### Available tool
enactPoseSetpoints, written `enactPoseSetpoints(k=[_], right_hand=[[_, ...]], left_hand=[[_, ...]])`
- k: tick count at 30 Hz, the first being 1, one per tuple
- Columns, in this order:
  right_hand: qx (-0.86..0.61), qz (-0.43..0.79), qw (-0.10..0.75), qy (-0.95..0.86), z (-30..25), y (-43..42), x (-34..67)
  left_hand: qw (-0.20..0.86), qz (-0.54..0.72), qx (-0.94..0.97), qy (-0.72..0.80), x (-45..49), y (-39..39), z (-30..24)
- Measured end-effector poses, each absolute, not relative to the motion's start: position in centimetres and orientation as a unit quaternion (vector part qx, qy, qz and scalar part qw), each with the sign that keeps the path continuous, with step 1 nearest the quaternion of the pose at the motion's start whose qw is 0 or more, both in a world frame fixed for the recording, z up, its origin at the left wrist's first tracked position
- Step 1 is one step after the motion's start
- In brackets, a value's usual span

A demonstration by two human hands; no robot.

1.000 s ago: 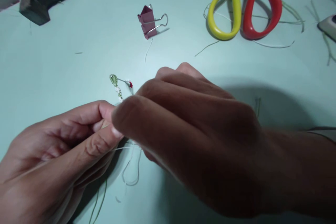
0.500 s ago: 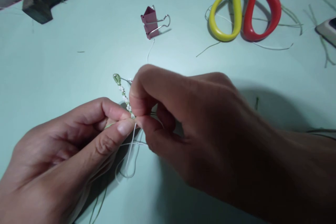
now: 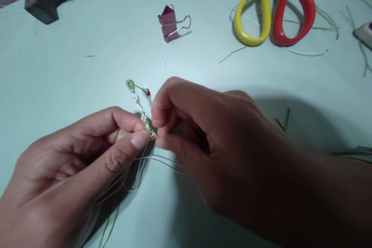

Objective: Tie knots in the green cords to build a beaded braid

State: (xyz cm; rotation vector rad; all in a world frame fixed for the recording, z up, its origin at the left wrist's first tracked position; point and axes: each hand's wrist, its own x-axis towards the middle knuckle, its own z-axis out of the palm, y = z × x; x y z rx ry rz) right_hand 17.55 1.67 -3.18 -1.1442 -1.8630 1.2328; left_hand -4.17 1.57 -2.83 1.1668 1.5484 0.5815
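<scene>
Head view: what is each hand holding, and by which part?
Left hand pinches the beaded cord at its lower end between thumb and forefinger; the right hand is beside it, its hold unclear.

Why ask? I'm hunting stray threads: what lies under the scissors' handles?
Thin pale green cords run beneath the yellow and red scissors handles on the pale green tabletop; whatever lies directly under the plastic is covered.

Dim, soft light comes from about twelve o'clock, casting my right hand's (image 3: pixel 221 151) dark shadow (image 3: pixel 299 124) toward three o'clock across the pale table (image 3: pixel 72 66); those fingers blur slightly, and the edges bow.
</scene>
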Motion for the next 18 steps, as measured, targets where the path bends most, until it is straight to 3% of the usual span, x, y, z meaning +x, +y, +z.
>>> enactPoseSetpoints(k=[14,18], right_hand=[[-0.464,0.402,0.347,-0.709,-3.6,1.5,16.6],[-0.468,0.387,0.345,-0.716,-3.8,1.5,16.5]], left_hand=[[0.498,0.218,0.414,0.73,-4.8,0.6,-2.2],[0.542,0.237,0.407,0.695,-5.2,1.1,-2.1]])
